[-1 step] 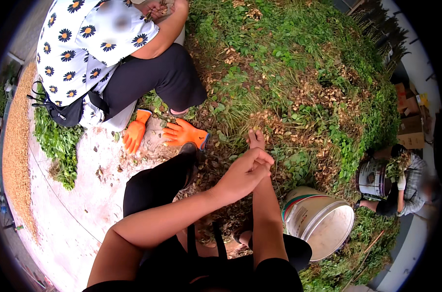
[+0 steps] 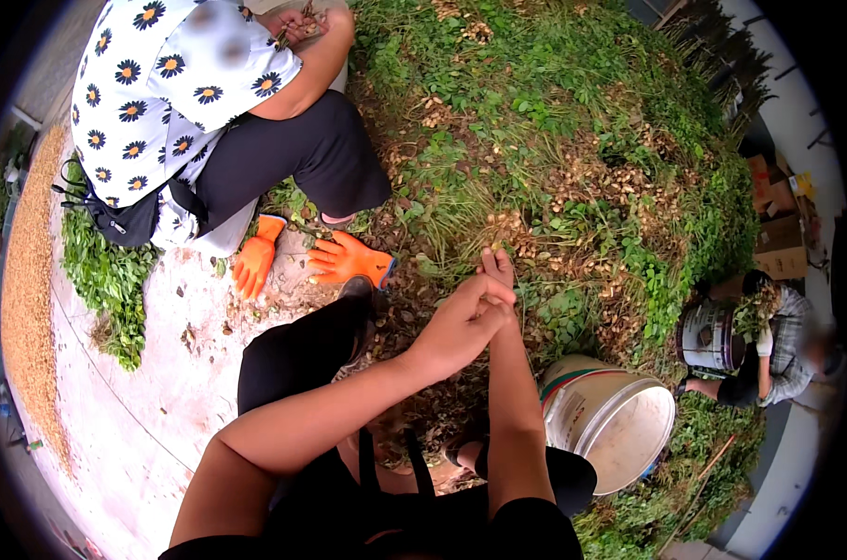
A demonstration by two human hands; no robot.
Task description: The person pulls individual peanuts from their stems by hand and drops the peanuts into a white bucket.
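Observation:
My left hand (image 2: 462, 322) crosses over and is closed round my right wrist. Beyond it my right hand (image 2: 500, 265) shows in part, fingers stretched out towards the pile of pulled peanut plants (image 2: 573, 196). I make out nothing held in it, though the left hand covers some of it. Nearest to its fingertips lies a cluster of tan peanuts (image 2: 507, 230) among stems and leaves. To the left, a pair of orange work gloves rests on the ground: one glove (image 2: 255, 259) points towards me, the other glove (image 2: 349, 259) lies beside my shoe.
A white bucket (image 2: 559, 420) leans by my right knee, its mouth facing me. At upper left sits a person in a daisy-print shirt (image 2: 143, 103), holding peanuts. Another person (image 2: 785, 350) works beside a drum (image 2: 708, 336) at right. Spread peanuts (image 2: 31, 280) line the far left.
My left hand has shifted slightly left and away from me around the right wrist. My right hand's fingers have moved a little to the right. The gloves and bucket stay put.

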